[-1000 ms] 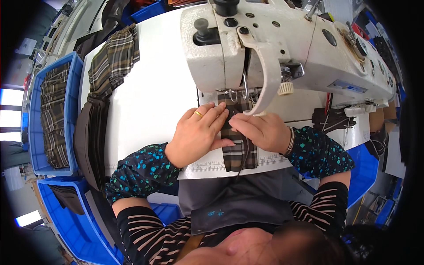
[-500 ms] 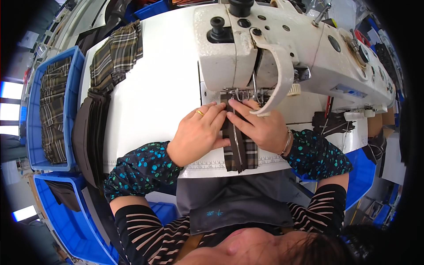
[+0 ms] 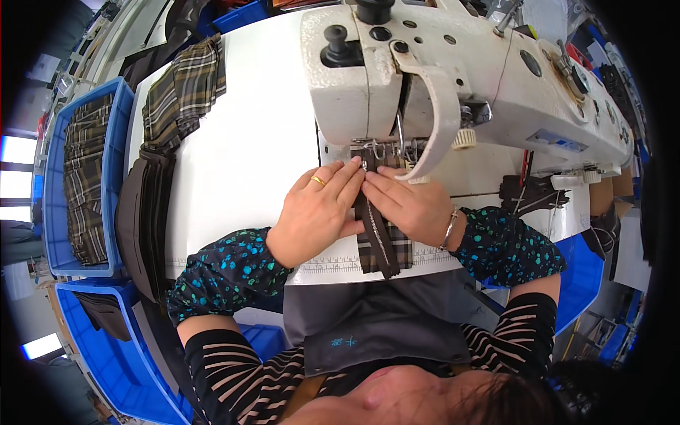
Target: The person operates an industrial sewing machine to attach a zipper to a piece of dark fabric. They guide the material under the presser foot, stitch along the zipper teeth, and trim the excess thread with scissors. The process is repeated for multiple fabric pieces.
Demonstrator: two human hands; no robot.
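A dark brown zipper (image 3: 376, 230) with metal teeth lies lengthwise over a plaid fabric piece (image 3: 401, 244), its far end at the presser foot of a white sewing machine (image 3: 340, 106). My left hand (image 3: 315, 205) lies flat on the zipper's left side, fingers stretched toward the foot and thumb near the teeth. From the right my right hand (image 3: 414, 209) rests flat on the plaid piece, fingertips at the zipper's edge. The metal zipper pull (image 3: 364, 165) shows between the two hands' fingertips. The zipper's near end slants slightly right, close to the table's front edge.
At the left, a blue bin (image 3: 117, 177) holds folded plaid pieces. Beside it are a plaid stack (image 3: 184, 88) and a dark brown stack (image 3: 144, 219) on the white table (image 3: 241, 142). More zippers (image 3: 531, 195) lie at the right. Another blue bin (image 3: 106, 368) sits lower left.
My right hand has shifted slightly left and nearer, its fingertips now off the presser foot area. The zipper pull has come into sight, and the zipper's near end has swung a little right.
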